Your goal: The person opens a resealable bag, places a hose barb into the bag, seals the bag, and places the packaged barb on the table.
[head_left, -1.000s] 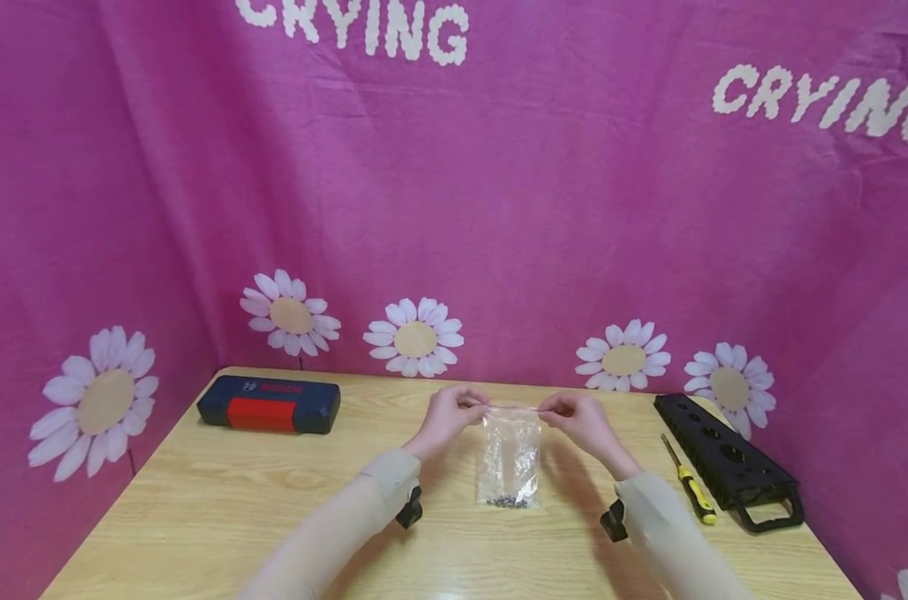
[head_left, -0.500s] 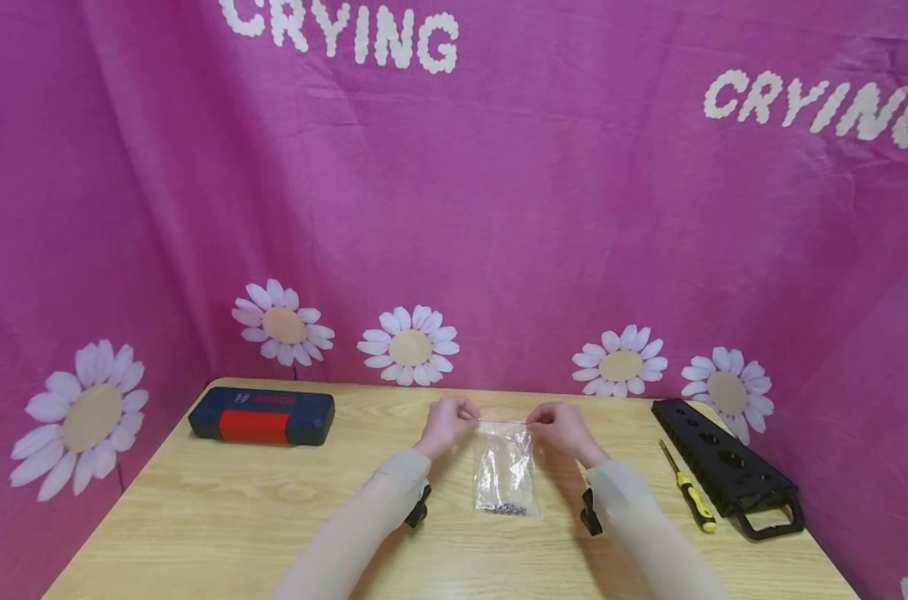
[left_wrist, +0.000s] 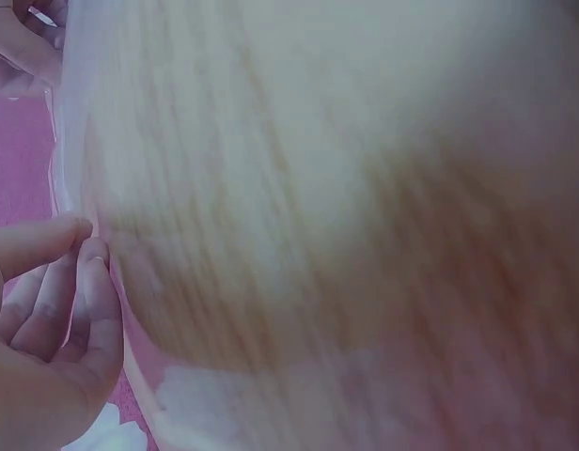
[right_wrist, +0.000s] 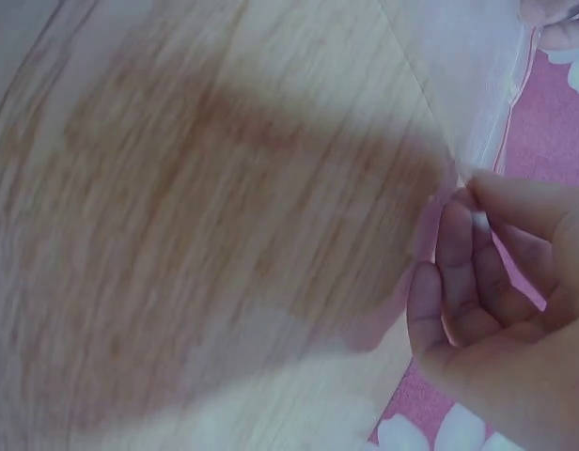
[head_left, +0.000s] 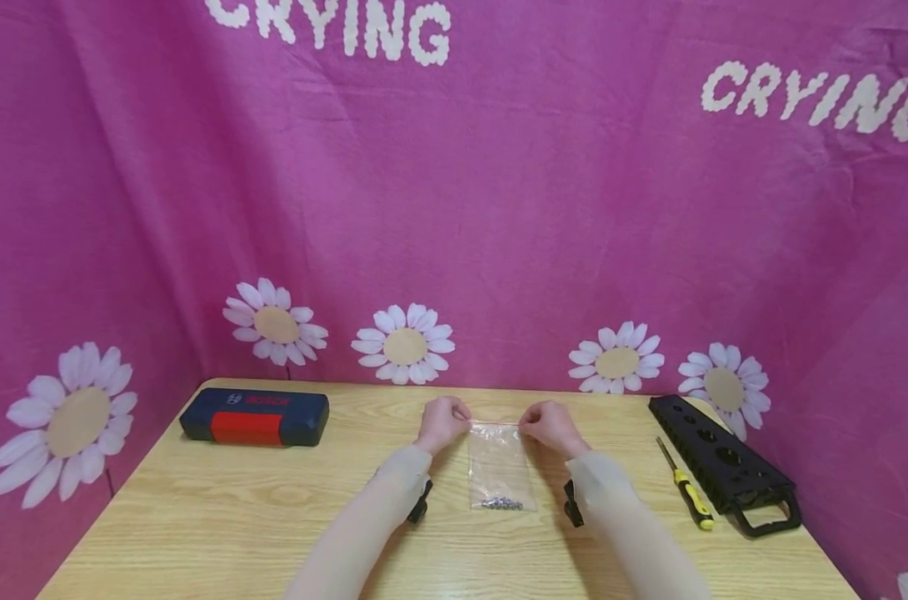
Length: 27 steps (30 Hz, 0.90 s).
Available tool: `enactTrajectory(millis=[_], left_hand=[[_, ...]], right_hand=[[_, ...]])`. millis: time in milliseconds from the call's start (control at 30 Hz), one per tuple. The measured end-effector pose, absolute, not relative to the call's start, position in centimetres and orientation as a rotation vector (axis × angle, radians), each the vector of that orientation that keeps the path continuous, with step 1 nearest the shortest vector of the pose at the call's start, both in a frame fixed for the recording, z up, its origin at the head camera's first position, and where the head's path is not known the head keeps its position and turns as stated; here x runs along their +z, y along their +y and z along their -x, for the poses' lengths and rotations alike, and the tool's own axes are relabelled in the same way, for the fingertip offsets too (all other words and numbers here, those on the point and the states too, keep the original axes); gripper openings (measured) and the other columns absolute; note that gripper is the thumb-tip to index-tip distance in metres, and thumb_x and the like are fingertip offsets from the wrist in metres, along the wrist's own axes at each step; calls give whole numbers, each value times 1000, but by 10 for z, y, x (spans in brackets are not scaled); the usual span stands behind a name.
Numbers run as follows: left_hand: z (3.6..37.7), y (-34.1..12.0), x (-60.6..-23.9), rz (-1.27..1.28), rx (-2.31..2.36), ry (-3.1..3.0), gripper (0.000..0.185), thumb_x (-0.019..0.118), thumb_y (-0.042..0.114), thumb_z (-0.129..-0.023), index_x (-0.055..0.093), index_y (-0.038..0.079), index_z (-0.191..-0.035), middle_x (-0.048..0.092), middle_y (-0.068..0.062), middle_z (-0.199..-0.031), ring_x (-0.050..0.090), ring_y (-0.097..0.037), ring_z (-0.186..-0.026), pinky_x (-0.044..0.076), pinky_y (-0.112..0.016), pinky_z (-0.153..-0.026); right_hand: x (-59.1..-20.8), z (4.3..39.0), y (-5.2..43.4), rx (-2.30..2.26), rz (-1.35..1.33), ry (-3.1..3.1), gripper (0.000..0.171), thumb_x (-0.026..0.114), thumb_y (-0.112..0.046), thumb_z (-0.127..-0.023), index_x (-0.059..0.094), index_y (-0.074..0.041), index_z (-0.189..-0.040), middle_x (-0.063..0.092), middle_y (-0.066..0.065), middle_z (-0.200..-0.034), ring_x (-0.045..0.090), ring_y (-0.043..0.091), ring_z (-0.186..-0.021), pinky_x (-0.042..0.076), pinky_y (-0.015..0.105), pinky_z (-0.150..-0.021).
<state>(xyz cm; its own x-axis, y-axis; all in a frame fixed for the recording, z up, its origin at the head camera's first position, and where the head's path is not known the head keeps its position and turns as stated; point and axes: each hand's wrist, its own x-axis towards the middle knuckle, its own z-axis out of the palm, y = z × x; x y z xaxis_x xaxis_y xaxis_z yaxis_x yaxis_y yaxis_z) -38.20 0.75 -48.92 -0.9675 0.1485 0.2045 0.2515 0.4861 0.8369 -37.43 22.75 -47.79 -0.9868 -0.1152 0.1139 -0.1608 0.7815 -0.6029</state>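
Observation:
A clear zip bag with a red line along its top edge is stretched between both hands. Several small metal pieces, too small to identify, lie gathered along its bottom. My left hand pinches the top left corner; in the left wrist view the thumb and fingers meet on the bag's edge. At the top right corner my right hand pinches the film, and the right wrist view shows thumb against fingers there. Whether the bag's base touches the table I cannot tell.
On the wooden table, a dark blue case with a red band lies at the back left. A yellow and black screwdriver lies at the right, beside a long black power strip housing with a handle. Pink cloth hangs behind.
Both hands and the bag have shifted slightly left and down in the head view, partly with the camera's own movement. The bag hangs flatter now, and both hands keep their pinch.

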Motion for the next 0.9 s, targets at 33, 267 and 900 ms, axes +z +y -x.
enactTrajectory(millis=[33, 267, 900], left_hand=[[381, 8, -489, 349, -1496, -2619, 9, 77, -11, -79, 72, -5, -84, 75, -18, -82, 70, -24, -74, 59, -30, -73], [381, 7, -491, 293, -1422, -2624, 11, 77, -12, -75, 71, -4, -81, 75, -16, -79, 71, -25, -72, 58, -30, -71], [382, -8, -485, 236, -1258, -2624, 17, 78, -5, -85, 65, -5, -97, 72, -18, -88, 70, -32, -85, 59, -43, -81]], right_hand=[[-478, 374, 226, 976, -213, -2899, 7, 77, -2, -89, 77, 0, -83, 74, 6, -79, 62, 14, -73, 54, 29, -70], [-480, 375, 218, 893, -181, -2894, 8, 79, -1, -87, 76, 1, -79, 74, 7, -77, 66, 19, -75, 57, 34, -72], [-477, 372, 220, 923, -136, -2845, 20, 69, -12, -99, 69, 0, -83, 63, 6, -67, 53, 14, -61, 43, 27, -57]])
